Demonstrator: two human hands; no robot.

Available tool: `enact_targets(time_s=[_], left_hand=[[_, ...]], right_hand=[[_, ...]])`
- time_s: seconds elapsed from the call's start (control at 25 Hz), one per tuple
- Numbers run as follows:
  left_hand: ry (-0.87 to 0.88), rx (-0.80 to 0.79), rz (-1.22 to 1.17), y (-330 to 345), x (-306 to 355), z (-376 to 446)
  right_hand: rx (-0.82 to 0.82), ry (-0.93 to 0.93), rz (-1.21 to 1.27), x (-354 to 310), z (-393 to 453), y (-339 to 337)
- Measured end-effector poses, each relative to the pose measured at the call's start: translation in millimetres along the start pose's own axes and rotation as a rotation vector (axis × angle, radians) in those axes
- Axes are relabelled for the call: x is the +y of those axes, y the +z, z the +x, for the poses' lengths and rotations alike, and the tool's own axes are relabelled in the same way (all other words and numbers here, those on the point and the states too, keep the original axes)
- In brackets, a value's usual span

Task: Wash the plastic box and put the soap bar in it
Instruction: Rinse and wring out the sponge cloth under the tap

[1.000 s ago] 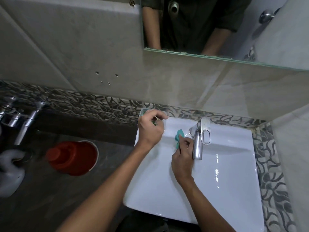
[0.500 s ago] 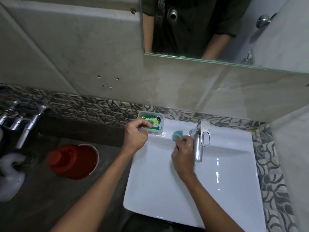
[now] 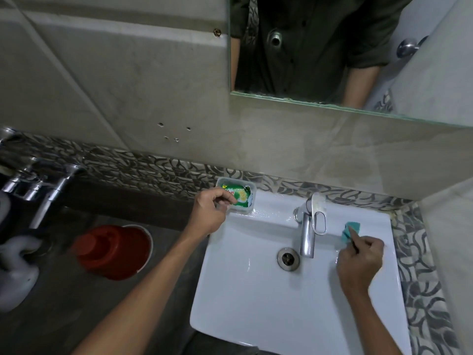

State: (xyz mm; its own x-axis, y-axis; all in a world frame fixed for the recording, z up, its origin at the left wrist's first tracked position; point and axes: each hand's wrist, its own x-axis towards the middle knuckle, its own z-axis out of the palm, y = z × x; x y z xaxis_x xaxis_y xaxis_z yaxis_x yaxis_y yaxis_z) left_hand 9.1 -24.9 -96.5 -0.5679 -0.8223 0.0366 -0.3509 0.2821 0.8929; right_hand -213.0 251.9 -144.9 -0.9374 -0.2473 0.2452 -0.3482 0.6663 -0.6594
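the plastic box is set on the back left corner of the sink, against the patterned wall band, presumably to be kept clear of the basin. the soap bar (in its green wrapper) is seen lying inside it. the left hand is held just beside the box, fingers curled with nothing visibly gripped. a small teal scrap is pinched in the right hand beyond the tap, probably to be set aside.

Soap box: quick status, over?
Left hand at the box rim, fingers curled, grip unclear. Right hand pinching a teal scrap right of the tap. Wrapped soap sits in the box. Nothing in the way.
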Motion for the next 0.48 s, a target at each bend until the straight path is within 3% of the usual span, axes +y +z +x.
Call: enact_targets(time_s=[0.12, 0.24, 0.36, 0.48], left_hand=[[0.012, 0.010, 0.010, 1, -3, 2], [0.018, 0.010, 0.022, 4, -3, 2], [-0.003, 0.011, 0.025, 4, -3, 1], [-0.016, 0.012, 0.027, 5, -3, 1]], right_hand=[[-0.200, 0.051, -0.056, -28, 33, 5], [-0.593, -0.165, 0.081, -81, 55, 16], [-0.606, -0.428, 0.125, -91, 51, 16], [-0.535, -0.478, 0.010, -50, 47, 8]])
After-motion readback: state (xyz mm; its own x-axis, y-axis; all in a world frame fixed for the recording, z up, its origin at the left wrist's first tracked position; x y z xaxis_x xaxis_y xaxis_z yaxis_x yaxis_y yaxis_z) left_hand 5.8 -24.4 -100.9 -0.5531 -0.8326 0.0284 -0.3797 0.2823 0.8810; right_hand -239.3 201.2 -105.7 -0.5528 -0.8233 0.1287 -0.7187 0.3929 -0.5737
